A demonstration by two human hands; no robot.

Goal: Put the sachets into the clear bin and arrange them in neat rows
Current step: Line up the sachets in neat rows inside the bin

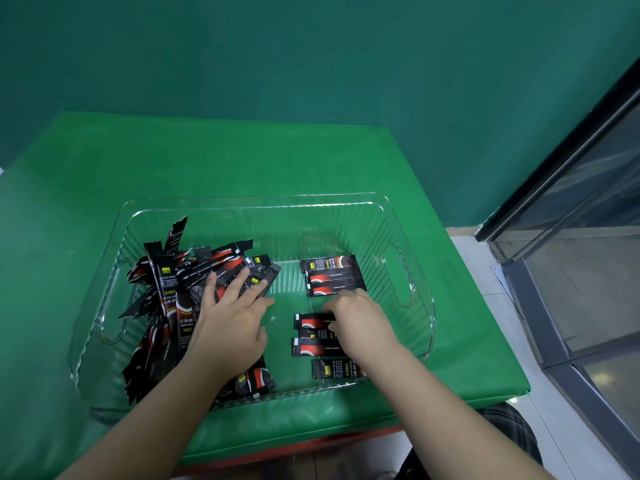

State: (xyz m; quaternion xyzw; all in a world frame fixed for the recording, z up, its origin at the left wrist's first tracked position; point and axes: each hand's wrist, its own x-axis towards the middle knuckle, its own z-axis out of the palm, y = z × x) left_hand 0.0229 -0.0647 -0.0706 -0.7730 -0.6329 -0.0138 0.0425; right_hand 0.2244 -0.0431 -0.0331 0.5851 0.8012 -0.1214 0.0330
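Left hand (230,320) spread flat on pile (180,299); right hand (360,317) curled on sachet (313,321) (grip partly hidden). Square it with row (332,276) in bin (408,220).

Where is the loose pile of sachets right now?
In the head view the pile lies inside the clear bin, filling its left half, under the left hand. The tidy rows sit to its right.

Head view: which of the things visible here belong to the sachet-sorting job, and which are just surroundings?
Part of the job:
clear bin
loose sachet pile, under the left hand
laid-out sachets
sachet at the right hand, whose fingers hide the contact

Just surroundings:
green table cover
green wall
glass door
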